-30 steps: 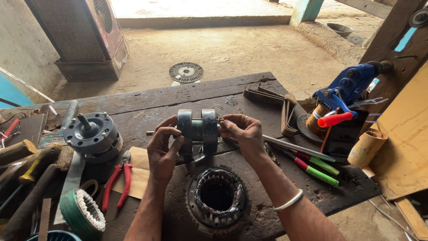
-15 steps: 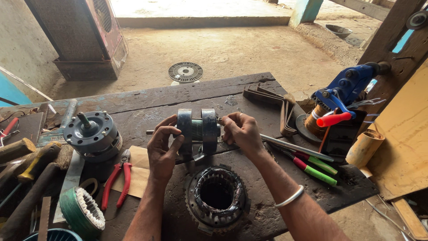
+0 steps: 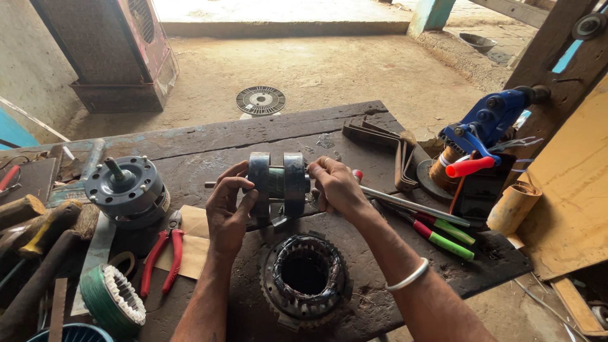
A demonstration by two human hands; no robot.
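Dark wooden workbench [image 3: 209, 136]; dusty concrete floor [image 3: 316, 63], daylit; teal post [image 3: 432, 14].

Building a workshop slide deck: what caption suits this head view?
Both hands, left and right, hold a motor rotor above a stator on the workbench.

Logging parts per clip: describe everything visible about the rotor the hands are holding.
The rotor is held level above the dark wooden workbench: two grey metal discs with a greenish core between, on a thin shaft sticking out to the left. The left hand grips its left disc, the right hand its right end.
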